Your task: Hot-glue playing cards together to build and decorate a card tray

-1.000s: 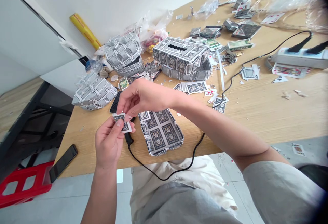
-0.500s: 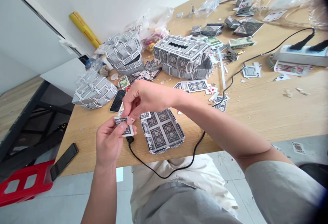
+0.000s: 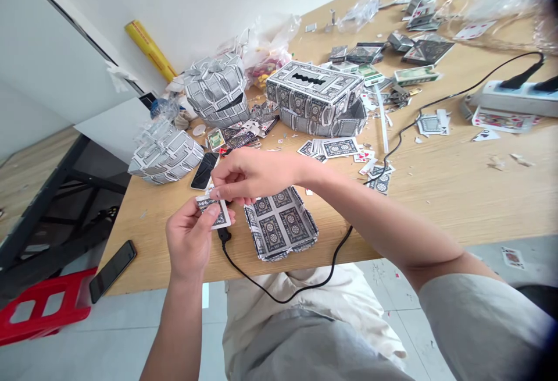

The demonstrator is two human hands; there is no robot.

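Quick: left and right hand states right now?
Left hand: closed, holding a small folded card between thumb and fingers.
Right hand: closed, pinching the same folded card at its top edge.

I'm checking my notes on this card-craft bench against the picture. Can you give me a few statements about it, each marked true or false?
1. The left hand and the right hand both pinch a small folded card. True.
2. The card tray lies on the floor. False: it lies on the table, near the front edge, right of the hands.
3. A dark phone lies at the table's front left corner. True.
4. Nothing is plugged into the power strip. False: two black plugs sit in it.
5. The stool is blue. False: it is red.
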